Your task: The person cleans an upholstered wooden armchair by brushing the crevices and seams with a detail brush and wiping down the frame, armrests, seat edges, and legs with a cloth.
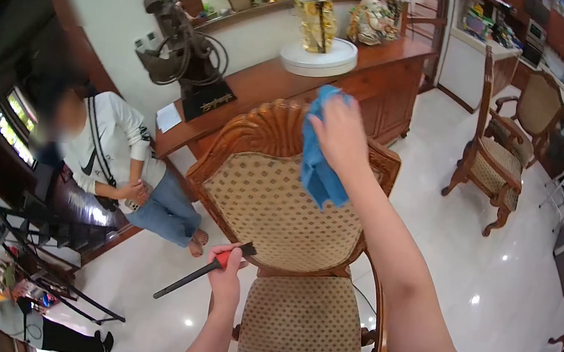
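Carved wooden armchair (pixel 302 321): directly ahead of the person, seat toward them, back rising beyond the seat; its long axis runs away from the body, from the seat's front edge up to the carved crest rail (pixel 260 127).
Chair back: cream panel with a dark diamond pattern, framed in wood; it lies between and beyond the two hands.
Right hand (pixel 342 133): reached far forward, arm almost straight, fingers bunched over a blue cloth (pixel 323 178) at the crest rail, right of its middle as seen.
Blue cloth: gripped near its top, the rest hanging down in front of the patterned panel; how firmly it presses the wood cannot be told.
Left hand (pixel 225 279): lower and closer to the body, fingers wrapped round the red part of a black-handled brush (pixel 186 283).
Brush axis: slanting, handle end down and to the left, dark flat head up and to the right, by the back's lower left edge; contact cannot be told.
Nearer hand: the right to the crest rail, the left to the lower frame.
Beyond: a wooden sideboard (pixel 396 95) behind the crest rail; a person in a white sweatshirt (pixel 115 143) to the left, hands clasped.
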Demonstrator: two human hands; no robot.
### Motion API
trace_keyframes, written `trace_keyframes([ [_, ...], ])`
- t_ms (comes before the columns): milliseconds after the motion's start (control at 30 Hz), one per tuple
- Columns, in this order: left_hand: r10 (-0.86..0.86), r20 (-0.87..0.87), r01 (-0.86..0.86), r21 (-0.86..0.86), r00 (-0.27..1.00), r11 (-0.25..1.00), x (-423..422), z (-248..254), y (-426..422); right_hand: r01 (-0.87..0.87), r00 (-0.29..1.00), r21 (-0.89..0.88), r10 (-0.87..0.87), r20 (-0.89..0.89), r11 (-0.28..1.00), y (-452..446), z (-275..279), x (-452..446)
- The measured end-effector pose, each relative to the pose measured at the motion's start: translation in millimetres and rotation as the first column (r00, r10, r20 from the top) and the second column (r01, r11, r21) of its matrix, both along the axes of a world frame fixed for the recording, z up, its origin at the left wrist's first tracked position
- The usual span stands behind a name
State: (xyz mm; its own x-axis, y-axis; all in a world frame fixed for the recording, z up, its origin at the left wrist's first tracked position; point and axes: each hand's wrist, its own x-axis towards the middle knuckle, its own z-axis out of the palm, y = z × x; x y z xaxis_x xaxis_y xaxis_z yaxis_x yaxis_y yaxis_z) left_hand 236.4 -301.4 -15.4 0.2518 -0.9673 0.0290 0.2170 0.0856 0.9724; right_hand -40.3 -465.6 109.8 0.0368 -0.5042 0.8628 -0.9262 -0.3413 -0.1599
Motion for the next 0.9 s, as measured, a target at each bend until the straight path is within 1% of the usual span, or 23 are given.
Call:
trace_keyframes([
  [33,-0.016,0.012,0.016,0.007,1.0,1.0,-4,-3,2,-0.067,0.997,0.076,0.069,-0.022,0.995,-23,0,1],
  [100,-0.02,0.138,0.025,-0.033,0.99,0.999,-16,-3,-1,-0.089,0.995,-0.217,0.078,-0.058,0.972,-25,-6,5],
  [133,-0.027,0.187,0.032,-0.025,0.982,0.999,-24,1,2,-0.076,0.997,-0.214,0.068,-0.046,0.974,-18,-11,-3],
  [167,-0.031,0.194,0.035,-0.02,0.981,0.999,-29,-3,0,-0.003,1.0,-0.123,0.004,0.005,0.992,-9,-16,-15],
  [200,-0.054,0.163,0.057,-0.014,0.985,0.998,-31,-8,1,0.057,0.997,-0.023,-0.055,0.048,0.998,1,-24,-24],
  [233,-0.072,0.136,0.075,-0.012,0.988,0.997,-31,-10,3,0.083,0.991,-0.004,-0.082,0.102,0.997,9,-39,-39],
  [267,-0.075,0.151,0.075,0.009,0.986,0.997,-31,-13,3,0.139,0.985,-0.066,-0.131,0.111,0.988,12,-66,-53],
  [300,-0.059,0.16,0.057,0.012,0.985,0.998,-28,-11,4,0.121,0.983,-0.07,-0.109,0.15,0.99,20,-78,-64],
  [367,-0.068,0.168,0.069,0.003,0.983,0.998,-28,-5,4,0.169,0.973,-0.048,-0.16,0.165,0.984,24,-83,-69],
  [433,-0.053,0.201,0.049,0.027,0.978,0.998,-29,-4,-1,0.158,0.944,0.144,-0.192,0.269,0.977,8,-52,-59],
  [500,-0.062,0.215,0.057,0.027,0.975,0.998,-31,-8,-7,-0.013,0.945,0.121,-0.027,0.326,0.993,-8,-23,-34],
  [567,-0.091,0.177,0.091,0.013,0.98,0.996,-46,-6,-13,0.025,0.991,-0.134,-0.006,0.136,0.991,-17,-39,-36],
  [633,-0.078,0.194,0.074,0.025,0.978,0.997,-69,4,-13,-0.026,0.999,-0.034,0.027,0.024,0.999,-2,-60,-76],
  [700,-0.09,0.225,0.098,-0.026,0.97,0.995,-77,-7,-14,-0.063,0.988,-0.112,0.047,-0.145,0.992,22,-90,-129],
  [733,-0.165,0.216,0.165,0.016,0.962,0.986,-79,-9,-10,-0.059,0.969,-0.131,0.025,-0.247,0.99,33,-104,-153],
  [800,-0.145,0.196,0.127,0.103,0.97,0.987,-80,-15,0,0.005,0.987,0.053,0.004,-0.163,0.999,56,-130,-190],
  [833,-0.14,0.181,0.118,0.13,0.973,0.985,-80,-14,5,0.04,0.998,0.157,-0.047,0.04,0.987,75,-142,-198],
  [867,-0.141,0.182,0.117,0.139,0.973,0.983,-75,-17,8,0.055,0.965,0.265,-0.12,0.234,0.963,101,-151,-201],
  [900,-0.153,0.213,0.122,0.154,0.965,0.981,-71,-22,11,0.013,0.897,0.442,-0.205,0.391,0.897,130,-155,-201],
])
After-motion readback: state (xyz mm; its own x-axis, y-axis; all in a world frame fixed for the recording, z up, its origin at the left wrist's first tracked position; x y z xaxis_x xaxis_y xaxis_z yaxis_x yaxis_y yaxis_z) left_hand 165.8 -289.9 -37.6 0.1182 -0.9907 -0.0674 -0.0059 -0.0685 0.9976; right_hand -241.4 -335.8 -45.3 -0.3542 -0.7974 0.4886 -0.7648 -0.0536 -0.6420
